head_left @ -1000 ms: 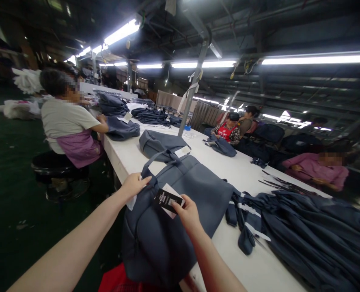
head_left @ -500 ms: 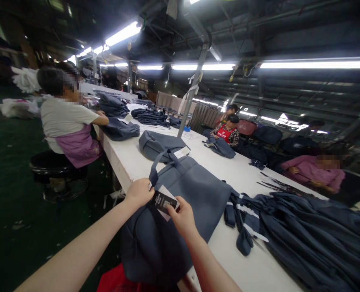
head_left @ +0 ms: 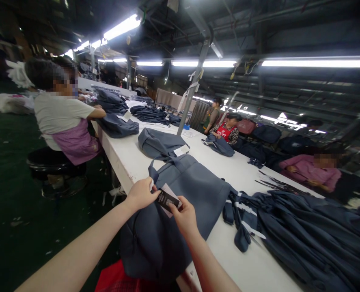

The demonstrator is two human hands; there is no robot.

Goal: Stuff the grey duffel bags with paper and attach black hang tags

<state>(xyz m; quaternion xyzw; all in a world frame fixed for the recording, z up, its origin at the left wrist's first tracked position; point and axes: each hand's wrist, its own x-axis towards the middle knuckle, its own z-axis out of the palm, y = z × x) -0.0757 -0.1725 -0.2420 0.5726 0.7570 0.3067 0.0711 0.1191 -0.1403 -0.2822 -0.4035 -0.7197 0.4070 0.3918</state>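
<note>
A dark blue-grey backpack (head_left: 195, 182) lies over the table edge, its near end hanging towards me. My right hand (head_left: 184, 215) pinches a black hang tag (head_left: 168, 200) with white print, with a paler card (head_left: 167, 188) behind it. My left hand (head_left: 141, 194) is closed by the tag's left end, just below the bag's handle loop (head_left: 153, 172). A small white piece (head_left: 151, 185) shows between its fingers; what else they grip is hidden.
Another bag (head_left: 161, 142) with a white tag lies beyond on the white table (head_left: 228, 259). Straps (head_left: 243, 219) and piled dark fabric (head_left: 316, 235) are at right. A metal post (head_left: 195, 89) rises from the table. A seated person (head_left: 61, 117) works at left, others across.
The hang tag has shifted slightly right with my right hand. My left fingertips have moved to the tag's left end. At the back, a standing person has come into clearer view.
</note>
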